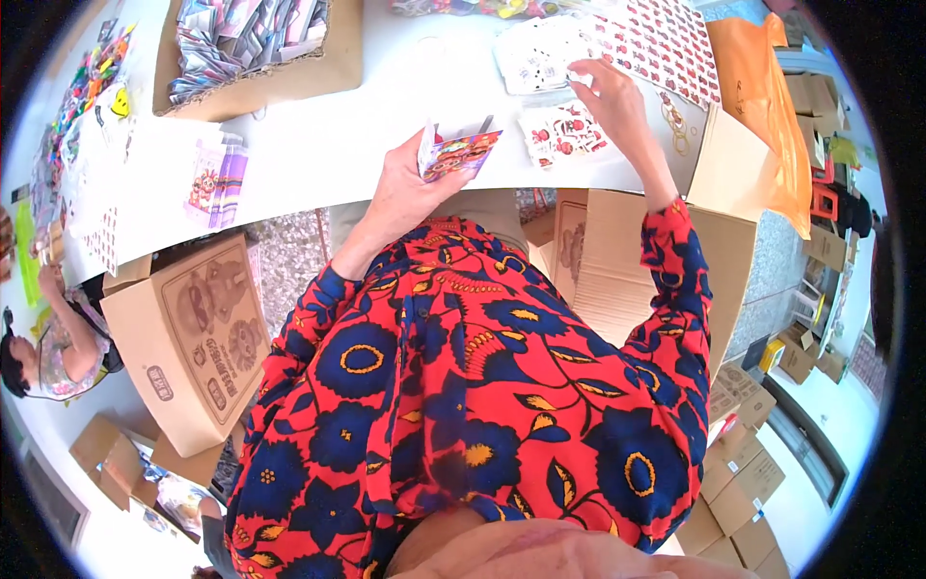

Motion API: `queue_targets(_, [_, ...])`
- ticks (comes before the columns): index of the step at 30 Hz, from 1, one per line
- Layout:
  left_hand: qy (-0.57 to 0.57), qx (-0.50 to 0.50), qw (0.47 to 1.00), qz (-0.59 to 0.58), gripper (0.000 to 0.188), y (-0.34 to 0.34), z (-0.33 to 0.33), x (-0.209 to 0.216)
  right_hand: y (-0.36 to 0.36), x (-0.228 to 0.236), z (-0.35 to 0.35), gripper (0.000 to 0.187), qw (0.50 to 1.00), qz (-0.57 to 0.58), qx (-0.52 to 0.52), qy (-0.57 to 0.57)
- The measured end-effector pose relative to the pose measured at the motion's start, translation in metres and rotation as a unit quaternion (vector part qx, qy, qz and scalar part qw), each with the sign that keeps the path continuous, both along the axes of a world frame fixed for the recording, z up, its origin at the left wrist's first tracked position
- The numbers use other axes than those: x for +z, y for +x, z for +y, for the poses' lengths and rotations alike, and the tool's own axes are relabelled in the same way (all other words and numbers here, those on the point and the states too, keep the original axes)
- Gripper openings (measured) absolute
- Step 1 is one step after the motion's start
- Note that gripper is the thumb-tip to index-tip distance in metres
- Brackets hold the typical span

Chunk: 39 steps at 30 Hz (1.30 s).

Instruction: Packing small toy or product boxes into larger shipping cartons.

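My left hand (410, 183) is closed round a small printed packet (461, 157) in red, purple and yellow, held upright just above the table's near edge. Its top seems to gape, and something thin and grey sticks up there. Further right, my right hand (612, 101) has its thumb and forefinger pinched at the edge of a stack of white printed sheets (542, 60) with small dark figures. What lies between the fingertips is too small to tell. Beneath that wrist lies a second stack of white sheets (566, 135) with red figures.
An open cardboard box (280, 85) full of thin packets stands back left; a few purple packets (217, 183) lie below it. Back right are a large sheet of red figures (661, 43), rubber bands (678, 125) and an orange bag (772, 106). Another person (72, 347) sits far left.
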State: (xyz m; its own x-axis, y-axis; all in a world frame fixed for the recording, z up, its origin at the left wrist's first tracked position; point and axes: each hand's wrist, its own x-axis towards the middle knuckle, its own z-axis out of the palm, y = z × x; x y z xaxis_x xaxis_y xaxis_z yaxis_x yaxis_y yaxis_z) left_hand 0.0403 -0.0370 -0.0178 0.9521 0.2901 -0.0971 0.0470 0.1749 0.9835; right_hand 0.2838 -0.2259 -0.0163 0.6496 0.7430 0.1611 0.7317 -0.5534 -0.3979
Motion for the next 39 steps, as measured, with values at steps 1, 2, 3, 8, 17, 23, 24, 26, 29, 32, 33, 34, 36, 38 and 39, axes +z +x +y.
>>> queue_targets(1, [0.001,-0.002,1.0,0.0,0.034,0.0,0.0,0.001,0.007,-0.009,0.004,0.022,0.999,-0.033,0.008,-0.009])
queue_targets(2, [0.009,-0.004,1.0,-0.001,0.034,0.0,0.0,0.002,0.013,-0.018,0.007,0.023,0.999,-0.041,0.023,0.0])
queue_targets(3, [0.015,-0.009,1.0,-0.003,0.034,0.0,0.0,0.004,0.018,-0.024,0.007,0.023,0.999,-0.042,0.02,0.0])
queue_targets(8, [0.015,-0.004,1.0,0.007,0.033,-0.004,0.002,0.005,0.03,-0.037,0.018,0.021,0.998,-0.039,0.008,-0.042])
queue_targets(17, [0.028,-0.012,0.999,0.011,0.035,-0.002,0.003,0.002,0.029,-0.027,0.014,0.015,0.997,-0.038,0.02,-0.066])
queue_targets(23, [0.02,-0.013,0.999,0.035,0.037,-0.002,0.002,0.003,0.035,-0.02,0.012,0.014,0.999,0.048,-0.008,0.021])
queue_targets(24, [0.016,-0.014,0.999,0.037,0.037,-0.002,0.002,0.002,0.039,-0.019,0.011,0.014,0.999,0.048,-0.008,0.021])
queue_targets(26, [0.021,-0.015,0.999,0.026,0.037,-0.001,0.001,0.001,0.045,-0.015,0.007,0.016,0.99,0.126,0.004,0.07])
queue_targets(29, [0.034,-0.018,0.999,0.012,0.037,0.0,0.0,-0.002,0.045,-0.006,0.005,0.016,0.959,0.237,0.011,0.157])
queue_targets(32, [0.05,-0.017,0.999,0.01,0.037,0.0,0.0,-0.002,0.014,0.033,0.021,0.015,0.928,0.314,0.026,0.2])
queue_targets(33, [0.058,-0.019,0.998,0.012,0.037,0.0,-0.001,-0.001,0.004,0.043,0.024,0.015,0.927,0.316,0.029,0.2])
queue_targets(34, [0.059,-0.016,0.998,0.013,0.037,0.001,-0.001,0.0,-0.004,0.052,0.026,0.014,0.915,0.345,0.04,0.204])
queue_targets(36, [0.035,-0.023,0.999,-0.001,0.037,0.003,-0.003,0.002,-0.024,0.069,0.03,0.013,0.902,0.375,0.053,0.208])
queue_targets(38, [0.037,-0.023,0.999,-0.006,0.037,0.004,-0.004,0.007,-0.043,0.084,0.036,0.013,0.932,0.284,0.15,0.169])
queue_targets(39, [0.039,-0.023,0.999,-0.01,0.037,0.004,-0.004,0.009,-0.055,0.095,0.041,0.013,0.93,0.287,0.156,0.17])
